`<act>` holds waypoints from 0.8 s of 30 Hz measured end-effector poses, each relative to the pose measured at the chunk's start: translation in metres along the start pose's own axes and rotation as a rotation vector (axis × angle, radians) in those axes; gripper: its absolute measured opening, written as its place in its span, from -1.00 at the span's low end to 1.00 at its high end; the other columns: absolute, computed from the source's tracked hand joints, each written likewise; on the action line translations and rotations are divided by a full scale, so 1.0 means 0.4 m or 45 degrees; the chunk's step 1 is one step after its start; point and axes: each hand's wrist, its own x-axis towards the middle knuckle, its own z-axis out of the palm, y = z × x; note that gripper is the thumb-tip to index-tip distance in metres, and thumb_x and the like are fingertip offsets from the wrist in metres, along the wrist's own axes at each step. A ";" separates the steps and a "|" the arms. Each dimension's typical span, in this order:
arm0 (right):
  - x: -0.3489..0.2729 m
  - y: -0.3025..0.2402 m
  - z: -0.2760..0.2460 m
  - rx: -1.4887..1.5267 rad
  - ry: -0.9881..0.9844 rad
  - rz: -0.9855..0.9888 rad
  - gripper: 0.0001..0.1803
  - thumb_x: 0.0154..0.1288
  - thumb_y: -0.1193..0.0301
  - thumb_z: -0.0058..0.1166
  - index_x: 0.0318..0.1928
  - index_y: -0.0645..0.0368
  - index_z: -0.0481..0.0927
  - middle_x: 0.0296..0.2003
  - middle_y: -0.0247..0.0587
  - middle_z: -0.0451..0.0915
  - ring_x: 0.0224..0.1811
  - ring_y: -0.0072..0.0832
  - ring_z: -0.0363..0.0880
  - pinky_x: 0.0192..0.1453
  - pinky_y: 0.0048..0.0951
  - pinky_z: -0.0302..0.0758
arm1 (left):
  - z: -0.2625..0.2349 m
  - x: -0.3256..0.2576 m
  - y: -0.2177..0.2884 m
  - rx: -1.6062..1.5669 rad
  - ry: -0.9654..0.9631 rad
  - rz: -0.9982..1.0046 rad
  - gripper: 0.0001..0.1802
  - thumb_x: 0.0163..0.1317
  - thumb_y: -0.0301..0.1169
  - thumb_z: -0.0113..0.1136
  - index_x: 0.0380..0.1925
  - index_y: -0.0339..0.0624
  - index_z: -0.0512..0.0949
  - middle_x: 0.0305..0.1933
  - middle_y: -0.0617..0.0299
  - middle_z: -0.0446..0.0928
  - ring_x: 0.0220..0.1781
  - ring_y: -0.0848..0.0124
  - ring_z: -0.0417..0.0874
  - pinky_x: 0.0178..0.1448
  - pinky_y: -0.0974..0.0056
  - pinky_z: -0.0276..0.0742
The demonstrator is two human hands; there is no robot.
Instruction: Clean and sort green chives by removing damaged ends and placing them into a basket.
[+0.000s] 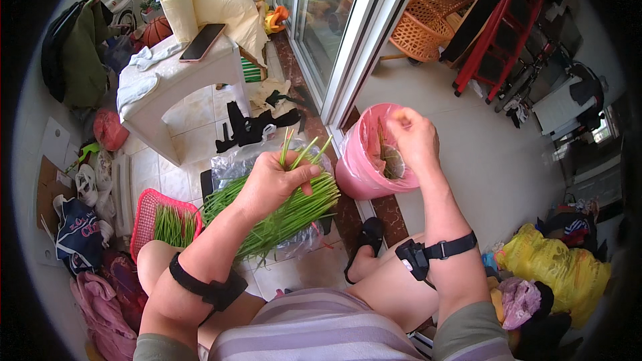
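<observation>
Left hand (271, 184) closed around green chive bundle (294, 210), stalks slanting up-right toward right hand (414, 140), fingertips pinched above pink bin (358, 174), contents indiscernible.

Bunch of chives (287, 210): bright green, paler yellow-green at the cut stem ends. Bin (364, 160): pink, lined with a pink bag. Basket on the floor (148, 217): red mesh, green stalks inside. Stool (175, 87): white; phone (202, 42) on it, pinkish frame, dark screen. Wrist straps (204, 287): black, both forearms. Shirt (321, 331): lilac and grey horizontal stripes, olive sleeves. Bag at the right (558, 267): yellow. Woven basket (435, 17) outside: orange. Folding frame (491, 33): red. Floor tiles (170, 177): off-white. Ball (156, 29): orange-brown.
</observation>
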 end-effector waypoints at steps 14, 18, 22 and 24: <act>-0.083 -0.112 0.072 1.085 -0.826 0.009 -0.85 0.24 0.42 0.18 -0.37 0.25 0.55 -0.49 -0.41 0.55 -0.43 -0.71 0.47 -0.36 -0.64 0.40 | 0.024 0.020 -0.011 -0.034 -0.126 -0.050 -0.79 0.28 -0.28 0.16 -0.28 -0.20 0.62 -0.60 0.36 0.54 -0.66 0.71 0.24 -0.58 0.52 0.10; -0.091 -0.129 0.079 0.958 -0.714 -0.047 -0.78 0.29 0.37 0.12 -0.41 0.28 0.54 -0.58 -0.39 0.53 -0.51 -0.72 0.45 -0.44 -0.61 0.38 | 0.021 0.020 -0.010 0.016 -0.082 0.002 -0.77 0.29 -0.27 0.14 -0.28 -0.20 0.62 -0.61 0.36 0.54 -0.66 0.71 0.24 -0.57 0.52 0.11; -0.088 -0.119 0.078 0.868 -0.649 -0.086 -0.67 0.37 0.28 0.01 -0.44 0.30 0.53 -0.63 -0.35 0.53 -0.58 -0.66 0.46 -0.49 -0.55 0.40 | 0.021 0.017 0.004 0.011 -0.119 -0.009 -0.75 0.32 -0.25 0.10 -0.29 -0.20 0.62 -0.62 0.36 0.54 -0.65 0.70 0.25 -0.57 0.51 0.15; -0.090 -0.118 0.077 0.816 -0.615 -0.070 -0.64 0.38 0.26 -0.02 -0.45 0.30 0.52 -0.64 -0.35 0.52 -0.59 -0.64 0.47 -0.50 -0.54 0.41 | 0.022 0.020 0.005 0.025 -0.121 -0.014 -0.75 0.33 -0.25 0.08 -0.29 -0.20 0.62 -0.62 0.36 0.54 -0.65 0.70 0.26 -0.57 0.50 0.16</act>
